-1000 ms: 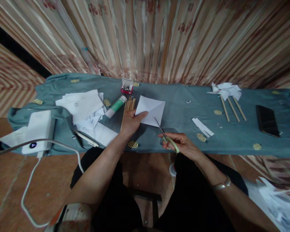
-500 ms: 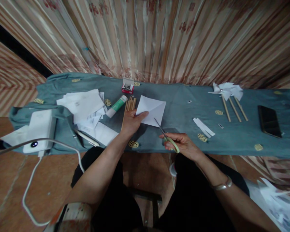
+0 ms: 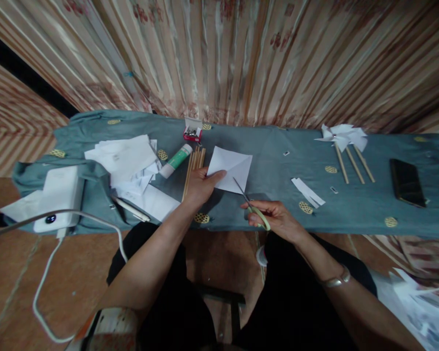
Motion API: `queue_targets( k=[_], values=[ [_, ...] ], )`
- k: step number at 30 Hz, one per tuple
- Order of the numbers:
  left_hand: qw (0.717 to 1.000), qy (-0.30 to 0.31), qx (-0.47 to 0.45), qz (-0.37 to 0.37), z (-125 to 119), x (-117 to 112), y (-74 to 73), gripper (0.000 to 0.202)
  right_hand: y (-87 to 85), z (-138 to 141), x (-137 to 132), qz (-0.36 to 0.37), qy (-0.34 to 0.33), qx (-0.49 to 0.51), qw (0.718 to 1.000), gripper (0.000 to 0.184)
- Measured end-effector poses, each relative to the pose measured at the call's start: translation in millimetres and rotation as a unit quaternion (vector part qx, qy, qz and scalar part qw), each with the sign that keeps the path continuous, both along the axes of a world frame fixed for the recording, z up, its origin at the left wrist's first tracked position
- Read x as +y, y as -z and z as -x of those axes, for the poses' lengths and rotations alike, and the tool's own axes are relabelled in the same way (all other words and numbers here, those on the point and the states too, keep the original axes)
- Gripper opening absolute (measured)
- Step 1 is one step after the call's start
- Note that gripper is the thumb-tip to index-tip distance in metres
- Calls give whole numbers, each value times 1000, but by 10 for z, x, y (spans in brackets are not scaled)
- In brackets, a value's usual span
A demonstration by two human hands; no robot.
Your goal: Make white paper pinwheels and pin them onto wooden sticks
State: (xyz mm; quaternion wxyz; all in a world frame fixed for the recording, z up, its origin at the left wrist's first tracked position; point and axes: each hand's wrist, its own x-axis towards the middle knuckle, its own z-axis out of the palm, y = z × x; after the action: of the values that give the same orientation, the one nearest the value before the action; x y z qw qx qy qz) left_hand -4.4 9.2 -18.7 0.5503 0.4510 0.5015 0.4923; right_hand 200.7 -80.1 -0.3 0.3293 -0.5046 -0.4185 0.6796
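Note:
My left hand (image 3: pixel 203 185) pinches the left edge of a square white sheet of paper (image 3: pixel 236 163), thumb on top. Faint diagonal creases run across the sheet. A pair of scissors (image 3: pixel 258 214) with pale green handles is in my right hand (image 3: pixel 276 219), fingers wrapped around the handles. The scissors' blades meet the sheet at its lower right corner and point toward the middle. Just behind my left hand lie several thin wooden sticks (image 3: pixel 196 161), partly covered by it.
Left of the sticks are a glue stick (image 3: pixel 176 161), loose papers (image 3: pixel 128 158), a pen (image 3: pixel 131 209) and a white power bank (image 3: pixel 58 195) with a cable. A red box of pins (image 3: pixel 192 132) stands behind. Rightward lie paper strips (image 3: pixel 308 192), paper pinwheels (image 3: pixel 346 136) and a phone (image 3: pixel 407 183).
The sheet, with my left hand on it, has shifted very slightly toward me. My right hand and the scissors stay nearly in place.

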Motion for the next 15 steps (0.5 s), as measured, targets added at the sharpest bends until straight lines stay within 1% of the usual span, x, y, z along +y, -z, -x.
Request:
queue_targets(
  k=[4,10,15],
  values=[
    [1000,8,-6,13,-20,-28,-3,29,-14,12,5,-4,-7,-7,1000,43],
    [1000,3,-13,20,-38,-54,-20,26,-46,23,7,-10,3,-10,1000,44],
    [999,15,-12,26,-35,-58,-11,29,-53,25,7,-10,2,-2,1000,42]
  ],
)
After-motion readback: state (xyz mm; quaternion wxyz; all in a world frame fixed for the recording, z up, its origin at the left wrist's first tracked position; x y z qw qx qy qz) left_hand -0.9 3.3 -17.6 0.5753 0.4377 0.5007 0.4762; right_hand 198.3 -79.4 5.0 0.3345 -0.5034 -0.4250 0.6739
